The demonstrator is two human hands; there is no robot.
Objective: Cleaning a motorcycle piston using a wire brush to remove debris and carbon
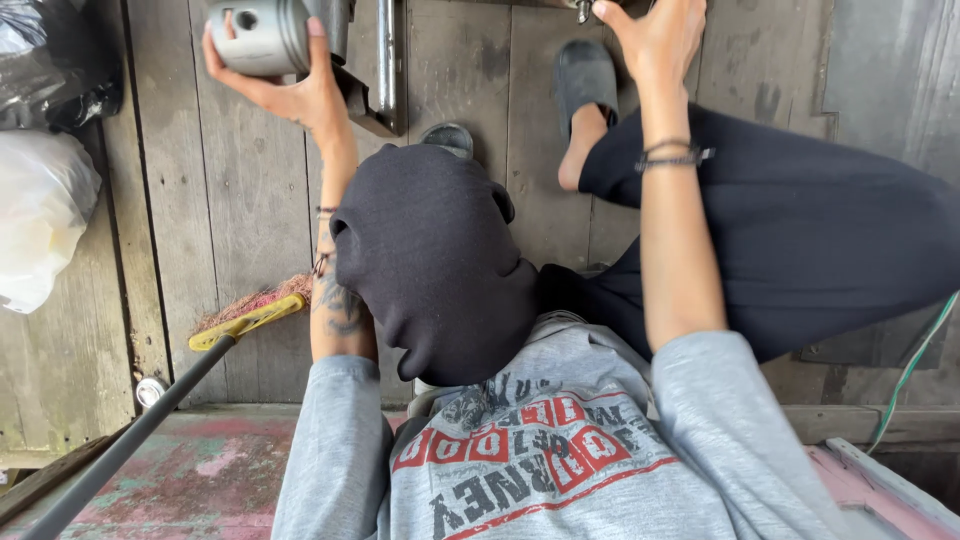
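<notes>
Left hand: the left hand (290, 85) is raised near the top edge, fingers curled around a grey metal cylinder with a round side hole, shaped like a piston (262, 35); the top of the piston is cut off by the frame.
Right hand: the right hand (655, 40) reaches to the top edge beside a small metal part (583, 10) that is mostly out of frame; whether the fingers grip it cannot be told.
Hidden: a dark knitted head covering (435, 255) blocks the middle of the view and part of the left forearm.
Behind the piston: a dark metal bracket with a shiny steel tube (385, 60), its upper end cut off.
Packages: a white plastic bag (40, 215) and a black plastic bag (55, 55) lie at the left edge, both cropped.
Floor: weathered grey wooden planks (240, 200), with a yellow-collared broom (240, 318) lying across them.
Foot: a grey slipper (585, 75) near the right hand.
</notes>
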